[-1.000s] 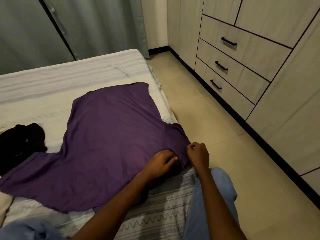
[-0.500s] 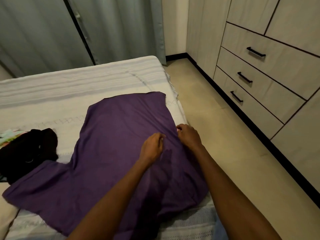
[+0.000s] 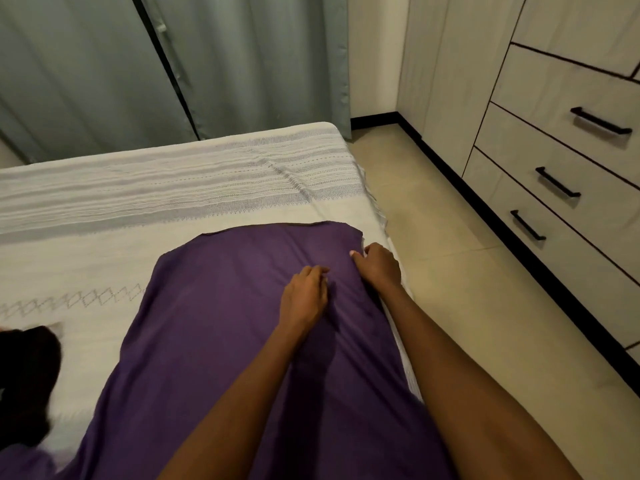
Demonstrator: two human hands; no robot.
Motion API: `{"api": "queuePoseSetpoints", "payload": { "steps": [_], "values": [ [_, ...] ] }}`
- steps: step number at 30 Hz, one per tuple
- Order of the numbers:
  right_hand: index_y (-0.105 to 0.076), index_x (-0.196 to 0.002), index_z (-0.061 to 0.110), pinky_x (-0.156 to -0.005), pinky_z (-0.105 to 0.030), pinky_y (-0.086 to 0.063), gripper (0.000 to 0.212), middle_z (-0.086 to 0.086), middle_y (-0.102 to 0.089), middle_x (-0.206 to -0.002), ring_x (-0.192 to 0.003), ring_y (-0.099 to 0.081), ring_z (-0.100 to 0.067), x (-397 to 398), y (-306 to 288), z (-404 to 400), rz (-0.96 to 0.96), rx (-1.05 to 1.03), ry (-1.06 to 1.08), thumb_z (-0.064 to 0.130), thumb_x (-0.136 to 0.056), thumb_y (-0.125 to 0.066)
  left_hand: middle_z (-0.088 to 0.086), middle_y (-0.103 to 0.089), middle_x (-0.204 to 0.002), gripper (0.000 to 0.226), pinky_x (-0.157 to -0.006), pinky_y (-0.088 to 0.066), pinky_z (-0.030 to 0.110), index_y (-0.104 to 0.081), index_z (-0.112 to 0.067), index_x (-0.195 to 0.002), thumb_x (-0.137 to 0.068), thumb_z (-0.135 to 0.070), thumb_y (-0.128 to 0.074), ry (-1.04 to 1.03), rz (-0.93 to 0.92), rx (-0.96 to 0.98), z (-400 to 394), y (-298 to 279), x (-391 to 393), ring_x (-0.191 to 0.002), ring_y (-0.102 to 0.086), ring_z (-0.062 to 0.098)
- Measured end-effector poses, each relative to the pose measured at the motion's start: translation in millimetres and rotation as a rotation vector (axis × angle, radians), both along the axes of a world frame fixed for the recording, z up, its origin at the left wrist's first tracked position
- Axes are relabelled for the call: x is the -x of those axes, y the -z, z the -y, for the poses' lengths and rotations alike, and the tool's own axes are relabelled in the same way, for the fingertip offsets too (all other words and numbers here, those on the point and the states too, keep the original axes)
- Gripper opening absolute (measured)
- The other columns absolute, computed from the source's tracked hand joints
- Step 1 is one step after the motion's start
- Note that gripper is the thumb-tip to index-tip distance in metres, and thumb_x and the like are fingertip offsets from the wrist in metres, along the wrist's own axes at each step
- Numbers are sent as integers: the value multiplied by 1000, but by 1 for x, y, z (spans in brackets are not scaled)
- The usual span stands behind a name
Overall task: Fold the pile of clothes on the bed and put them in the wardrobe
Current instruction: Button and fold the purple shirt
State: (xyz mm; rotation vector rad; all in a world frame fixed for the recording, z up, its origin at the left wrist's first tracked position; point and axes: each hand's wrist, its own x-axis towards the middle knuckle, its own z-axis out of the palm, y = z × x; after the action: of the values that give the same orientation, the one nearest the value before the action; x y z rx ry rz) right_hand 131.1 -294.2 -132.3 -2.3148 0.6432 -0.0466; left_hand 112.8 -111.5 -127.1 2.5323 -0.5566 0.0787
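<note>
Purple shirt (image 3: 214, 323) lies flat under both hands' fingers (image 3: 317, 271).

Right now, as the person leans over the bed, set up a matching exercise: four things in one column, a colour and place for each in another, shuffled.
Things:
1. shirt
2. curtain
3. drawer handles
4. garment

Descriptions:
A. black bars, on the right
B. purple, under both hands
C. dark heap, bed's left edge
D. grey-green, behind the bed

Pairs: 1-B, 2-D, 3-A, 4-C

grey-green curtains (image 3: 104, 64), beige tiled floor (image 3: 467, 306)
</note>
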Motion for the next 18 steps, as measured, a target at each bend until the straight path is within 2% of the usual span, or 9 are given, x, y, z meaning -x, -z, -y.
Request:
{"api": "queuePoseSetpoints", "payload": {
  "steps": [5,7,9,11,13,15,18],
  "values": [
    [-59,-126,16,-92,-38,-44,35,-12,-62,-128,-117,-57,-37,-55,-5,12,-8,-1,44,31,-97,-49,5,-61,-128,31,-87,-51,42,-57,-16,-130,-103,-27,-47,-47,71,45,12,15,-39,-108,-59,26],
    [-58,-128,20,-91,-40,-44,32,-9,-62,-129,-116,-57,-36,-62,-5,18,87,55,59,24,-99,-46,6,-62,-126,29,-85,-50,43,-58,-14,-127,-101,-24,-49,-53,124,75,15,16,-49,-105,-59,29],
    [-61,-126,21,-88,-41,-46,31,-8,-63,-127,-113,-58,-36,-68,2,24,144,168,45,20,-99,-44,7,-63,-123,29,-85,-47,42,-58,-14,-126,-101,-25,-50,-54,163,12,16,20,-55,-103,-59,31],
    [-63,-122,19,-82,-41,-46,30,-11,-62,-123,-108,-59,-39,-71,11,30,130,262,19,21,-100,-43,5,-60,-129,34,-91,-41,39,-55,-17,-132,-103,-33,-47,-35,121,-102,15,25,-54,-112,-55,29],
    [-62,-121,15,-81,-42,-47,28,-13,-61,-122,-107,-59,-41,-73,14,34,94,295,0,25,-101,-45,2,-50,-143,42,-102,-34,38,-50,-21,-139,-104,-42,-41,18,46,-169,10,33,-51,-129,-45,25],
    [-59,-126,15,-86,-43,-47,31,-14,-59,-127,-111,-58,-41,-72,8,35,96,265,12,30,-101,-49,-1,-37,-156,48,-114,-25,39,-43,-24,-146,-104,-47,-38,63,-15,-167,5,36,-47,-143,-31,23],
    [-50,-131,15,-91,-43,-44,39,-13,-55,-133,-115,-57,-40,-62,0,36,146,150,50,36,-99,-54,0,-32,-159,51,-119,-19,41,-39,-25,-149,-104,-49,-36,69,7,-174,-4,35,-37,-148,-23,23]
  ]
}}
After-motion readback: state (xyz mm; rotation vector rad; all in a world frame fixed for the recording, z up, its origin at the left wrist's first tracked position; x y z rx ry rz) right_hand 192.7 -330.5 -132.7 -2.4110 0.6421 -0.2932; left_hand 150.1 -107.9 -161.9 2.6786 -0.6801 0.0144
